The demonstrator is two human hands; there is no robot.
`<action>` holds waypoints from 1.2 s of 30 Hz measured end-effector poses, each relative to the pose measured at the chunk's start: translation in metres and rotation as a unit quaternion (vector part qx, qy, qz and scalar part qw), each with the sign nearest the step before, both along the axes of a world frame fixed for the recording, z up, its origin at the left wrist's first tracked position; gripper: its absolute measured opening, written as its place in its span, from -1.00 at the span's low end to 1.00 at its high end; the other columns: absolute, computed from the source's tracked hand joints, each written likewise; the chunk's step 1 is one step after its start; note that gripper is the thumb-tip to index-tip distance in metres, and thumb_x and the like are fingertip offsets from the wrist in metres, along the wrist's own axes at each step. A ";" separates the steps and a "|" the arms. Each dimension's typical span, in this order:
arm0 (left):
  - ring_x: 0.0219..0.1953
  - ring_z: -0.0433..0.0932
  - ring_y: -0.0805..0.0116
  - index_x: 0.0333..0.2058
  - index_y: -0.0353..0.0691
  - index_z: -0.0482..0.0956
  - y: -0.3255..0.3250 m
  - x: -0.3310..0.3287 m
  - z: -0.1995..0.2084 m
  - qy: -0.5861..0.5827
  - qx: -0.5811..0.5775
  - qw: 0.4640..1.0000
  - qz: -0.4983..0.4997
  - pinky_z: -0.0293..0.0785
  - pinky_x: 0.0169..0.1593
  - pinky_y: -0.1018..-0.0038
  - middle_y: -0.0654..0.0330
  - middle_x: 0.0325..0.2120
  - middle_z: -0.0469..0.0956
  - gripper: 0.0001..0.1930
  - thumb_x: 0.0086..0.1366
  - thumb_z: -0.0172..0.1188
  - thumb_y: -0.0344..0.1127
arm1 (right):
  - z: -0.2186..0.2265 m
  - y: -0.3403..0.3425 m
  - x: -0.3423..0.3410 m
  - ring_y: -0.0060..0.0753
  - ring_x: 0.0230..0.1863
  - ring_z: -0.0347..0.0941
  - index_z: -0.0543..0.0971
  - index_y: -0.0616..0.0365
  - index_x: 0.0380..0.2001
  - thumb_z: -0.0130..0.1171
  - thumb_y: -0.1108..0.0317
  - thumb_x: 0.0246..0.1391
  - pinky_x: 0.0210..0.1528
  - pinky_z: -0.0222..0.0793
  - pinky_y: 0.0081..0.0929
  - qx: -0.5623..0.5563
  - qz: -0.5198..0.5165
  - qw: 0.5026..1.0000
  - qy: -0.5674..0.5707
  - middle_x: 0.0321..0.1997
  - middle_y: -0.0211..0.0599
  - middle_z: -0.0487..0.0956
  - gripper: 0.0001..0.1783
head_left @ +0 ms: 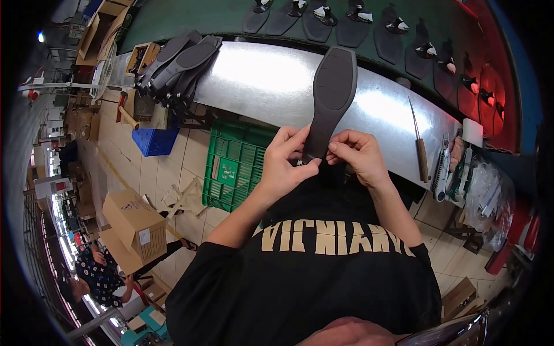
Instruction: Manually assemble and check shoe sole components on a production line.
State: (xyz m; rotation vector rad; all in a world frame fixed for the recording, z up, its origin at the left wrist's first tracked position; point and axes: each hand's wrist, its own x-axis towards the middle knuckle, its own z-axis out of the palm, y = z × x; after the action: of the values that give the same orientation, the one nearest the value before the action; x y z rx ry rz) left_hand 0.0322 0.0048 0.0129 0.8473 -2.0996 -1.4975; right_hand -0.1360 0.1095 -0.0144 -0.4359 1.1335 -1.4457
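Observation:
A dark grey shoe sole (334,86) points away from me, its bottom face up, over the near edge of the metal table. My left hand (288,158) is closed around its near, narrower end, with the thumb close to the tip. On the other side of that end, my right hand (360,158) pinches at the edge with thumb and forefinger. Whether a small strap or thread lies in that pinch is too small to tell. Something small and pale shows by my left fingertips.
Stacked soles (179,63) lie at the table's left end. Beyond the metal table (254,69), a green belt (213,17) carries several strapped soles. A wooden-handled pointed tool (423,158) rests on the right. Below stands a green crate (234,167). Another person (104,277) is at lower left.

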 end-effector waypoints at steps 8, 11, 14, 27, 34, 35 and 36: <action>-0.27 0.57 0.16 0.12 -0.27 0.49 0.000 -0.001 0.005 -0.058 -0.210 0.975 0.033 0.54 -0.24 0.40 0.04 -0.22 0.46 -0.32 -0.10 0.38 -0.39 | 0.011 -0.003 0.025 -0.66 -0.45 0.47 0.58 0.34 -0.38 0.22 0.47 0.13 -0.33 0.42 -0.66 0.002 -0.087 0.973 0.214 -0.49 -0.42 0.57 -0.88; -0.33 0.49 0.40 0.12 -0.26 0.52 -0.002 -0.003 0.005 -0.054 -0.217 0.973 0.063 0.48 -0.31 0.54 0.14 -0.24 0.47 -0.32 -0.10 0.40 -0.44 | -0.001 -0.018 0.025 -0.66 -0.45 0.46 0.62 0.31 -0.30 0.24 0.44 0.12 -0.38 0.38 -0.62 -0.017 -0.098 0.952 0.290 -0.46 -0.35 0.60 -0.86; -0.33 0.58 0.23 0.08 -0.25 0.53 -0.033 0.005 0.003 -0.047 -0.202 0.974 0.095 0.54 -0.26 0.43 0.09 -0.25 0.48 -0.34 -0.10 0.39 -0.32 | -0.006 -0.044 0.025 -0.65 -0.43 0.48 0.65 0.28 -0.23 0.21 0.42 0.14 -0.35 0.38 -0.62 -0.074 -0.099 0.957 0.264 -0.41 -0.32 0.63 -0.82; 0.04 0.50 -0.01 0.13 -0.33 0.45 -0.269 -0.024 0.028 -0.173 -0.410 0.883 0.150 0.47 0.04 0.25 -0.04 0.08 0.45 -0.24 0.07 0.38 0.09 | -0.031 -0.045 -0.063 -0.45 -0.35 0.50 0.62 0.30 -0.13 0.04 0.51 0.21 -0.26 0.40 -0.56 -0.020 -0.219 0.846 0.486 -0.32 -0.20 0.60 -0.77; 0.06 0.47 -0.04 0.09 -0.23 0.52 -0.369 -0.161 -0.060 -0.231 -0.319 0.881 0.263 0.41 0.10 0.19 -0.12 0.01 0.48 -0.37 0.18 0.25 0.11 | -0.031 -0.047 -0.062 -0.57 -0.55 0.41 0.64 0.31 -0.19 0.03 0.58 0.18 -0.48 0.31 -0.61 -0.008 -0.223 0.877 0.425 -0.45 -0.29 0.54 -0.78; 0.06 0.45 -0.04 0.04 -0.14 0.56 -0.369 -0.173 -0.069 -0.243 -0.349 0.866 0.262 0.40 0.09 0.13 -0.07 -0.03 0.47 -0.45 0.17 0.27 0.08 | -0.033 -0.047 -0.063 -0.56 -0.54 0.42 0.64 0.31 -0.19 0.04 0.58 0.17 -0.47 0.31 -0.62 -0.013 -0.220 0.876 0.430 -0.45 -0.28 0.54 -0.78; 0.07 0.43 -0.04 -0.02 -0.06 0.59 -0.365 -0.183 -0.075 -0.255 -0.379 0.851 0.259 0.38 0.07 0.07 -0.03 -0.06 0.45 -0.53 0.16 0.29 0.04 | -0.034 -0.046 -0.063 -0.55 -0.52 0.43 0.64 0.30 -0.20 0.04 0.58 0.16 -0.45 0.32 -0.62 -0.015 -0.217 0.874 0.434 -0.45 -0.28 0.55 -0.78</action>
State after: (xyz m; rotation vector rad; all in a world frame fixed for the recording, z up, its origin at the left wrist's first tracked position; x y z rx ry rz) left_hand -0.1507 -0.3605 -0.0624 1.4000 -2.2473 -0.1072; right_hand -0.1988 0.0631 -0.0483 -0.9574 2.0260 -1.6984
